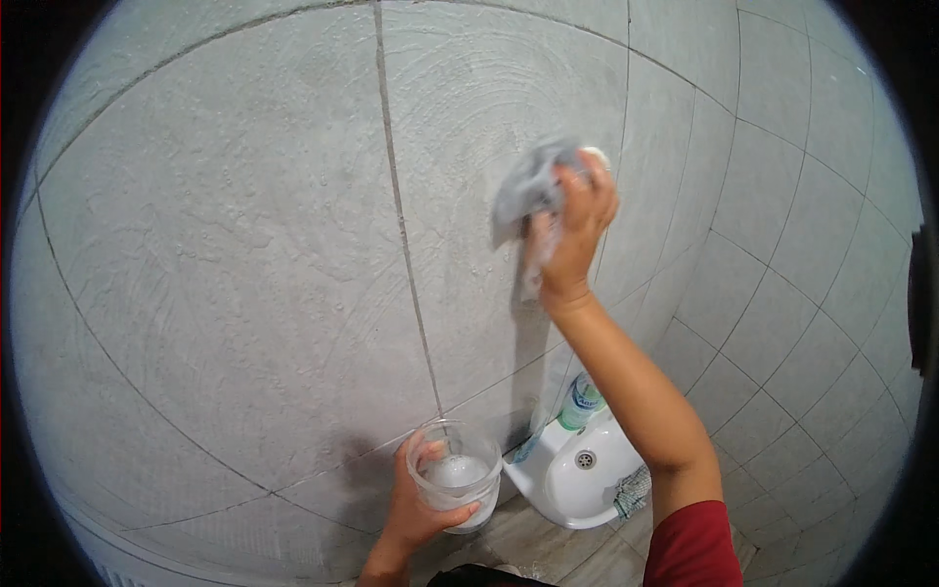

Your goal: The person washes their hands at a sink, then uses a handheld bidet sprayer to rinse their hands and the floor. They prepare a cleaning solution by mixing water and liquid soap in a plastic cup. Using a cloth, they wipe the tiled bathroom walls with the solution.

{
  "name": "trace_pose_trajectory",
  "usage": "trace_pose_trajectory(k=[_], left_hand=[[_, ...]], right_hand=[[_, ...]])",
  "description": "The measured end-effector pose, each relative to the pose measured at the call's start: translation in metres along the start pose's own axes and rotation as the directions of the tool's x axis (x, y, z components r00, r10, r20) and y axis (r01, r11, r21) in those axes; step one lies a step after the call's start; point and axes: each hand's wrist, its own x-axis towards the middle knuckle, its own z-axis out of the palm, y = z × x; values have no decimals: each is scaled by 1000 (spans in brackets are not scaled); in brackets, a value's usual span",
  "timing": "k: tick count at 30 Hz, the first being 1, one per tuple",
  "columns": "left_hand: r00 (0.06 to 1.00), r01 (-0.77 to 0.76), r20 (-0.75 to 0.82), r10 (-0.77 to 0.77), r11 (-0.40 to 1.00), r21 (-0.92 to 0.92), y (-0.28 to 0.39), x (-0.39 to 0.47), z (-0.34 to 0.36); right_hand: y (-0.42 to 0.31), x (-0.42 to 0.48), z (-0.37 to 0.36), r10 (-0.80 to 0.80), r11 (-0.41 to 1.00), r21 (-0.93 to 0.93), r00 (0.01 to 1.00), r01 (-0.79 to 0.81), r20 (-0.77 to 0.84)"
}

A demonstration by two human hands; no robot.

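Note:
My right hand [583,227] grips a wet grey cloth [535,183] and presses it to the tiled wall [293,220]. A bit of something white shows by the fingertips; what it is I cannot tell. Suds and curved streaks cover the wall tiles around the cloth. Low in front of me, my left hand [422,491] holds a clear plastic tub [455,473] upright, with whitish foamy liquid inside.
Below and to the right is a white washbasin [587,484] with a metal drain. A green-and-clear bottle [579,400] stands on its back ledge. A checked cloth [632,493] hangs over its rim. A second tiled wall [792,293] rises at right.

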Motion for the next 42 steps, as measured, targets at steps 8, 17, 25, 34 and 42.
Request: trace_pose_trajectory(k=[8, 17, 25, 34, 42], left_hand=[[999, 26, 38, -25, 999, -38, 3, 9, 6], [1000, 2, -25, -1, 999, 47, -4, 4, -1], [999, -31, 21, 31, 999, 33, -3, 17, 17], [996, -58, 67, 56, 998, 16, 17, 39, 61], [995, -95, 18, 93, 988, 121, 14, 27, 69]], right_hand=[[-52, 122, 38, -587, 792, 151, 806, 592, -77], [76, 186, 43, 67, 988, 152, 978, -37, -196], [36, 74, 4, 237, 967, 54, 957, -249, 169], [-14, -5, -24, 86, 996, 0, 979, -87, 183], [-68, -79, -70, 275, 831, 305, 820, -465, 502]])
